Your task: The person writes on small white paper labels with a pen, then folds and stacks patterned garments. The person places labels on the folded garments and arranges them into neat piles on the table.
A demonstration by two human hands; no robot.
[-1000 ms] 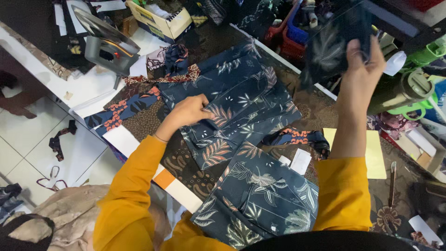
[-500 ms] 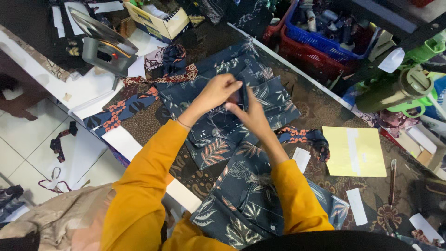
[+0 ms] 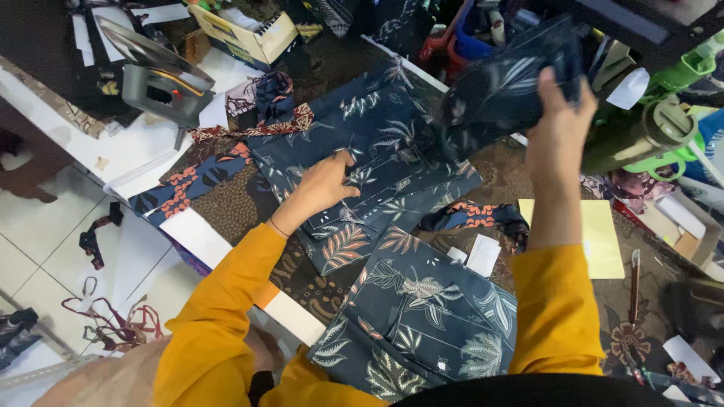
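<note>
A yellow-and-white cardboard box [image 3: 240,34] sits open at the upper left; small white paper labels [image 3: 483,255] lie at centre right

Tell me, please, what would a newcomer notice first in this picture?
Most striking are the dark blue leaf-print cloth pieces spread across the middle of the table, with the left hand pressing flat on them. The right hand holds one more dark leaf-print piece lifted in the air at the upper right. The bright orange sleeves stand out at the bottom.
</note>
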